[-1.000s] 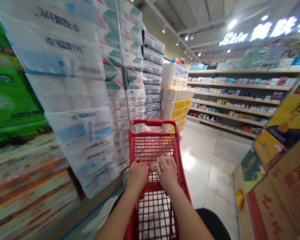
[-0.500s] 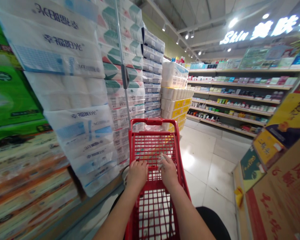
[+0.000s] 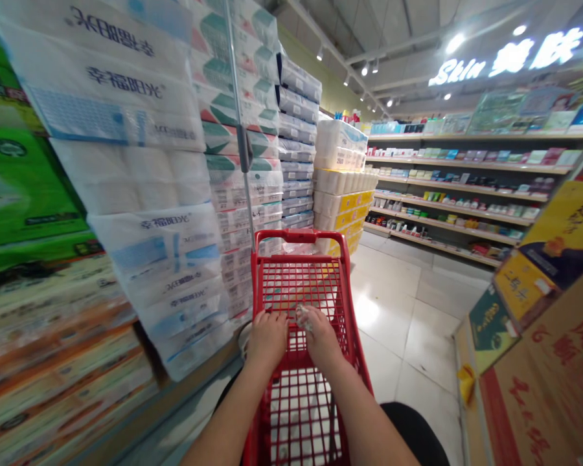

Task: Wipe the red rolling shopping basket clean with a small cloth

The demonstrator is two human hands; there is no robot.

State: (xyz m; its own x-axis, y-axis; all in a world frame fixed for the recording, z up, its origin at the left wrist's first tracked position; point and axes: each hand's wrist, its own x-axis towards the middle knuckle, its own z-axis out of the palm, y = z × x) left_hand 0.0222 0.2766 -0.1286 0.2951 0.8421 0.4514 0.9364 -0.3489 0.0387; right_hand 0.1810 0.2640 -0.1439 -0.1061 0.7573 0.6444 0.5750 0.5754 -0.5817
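A red wire shopping cart [image 3: 298, 285] stands in front of me in a shop aisle. Its handle is hidden beneath my hands. My left hand [image 3: 267, 338] is curled over the handle's left part. My right hand [image 3: 318, 338] grips the handle just to the right of it, with a small pale crumpled thing [image 3: 303, 316] pinched at its fingertips. I cannot make out what that thing is. The two hands almost touch. The cart's basket shows only its wire mesh.
Tall stacks of wrapped toilet paper packs [image 3: 146, 175] crowd the left, close to the cart. A thin metal pole [image 3: 238, 123] rises ahead. Cardboard boxes [image 3: 539, 336] line the right. Shelves of small goods [image 3: 461, 188] cross the far end over a pale tiled floor [image 3: 403, 317].
My right hand has slid leftward along the handle toward my left hand, and the pale thing in its fingers has shifted with it. The cart and left hand have hardly moved.
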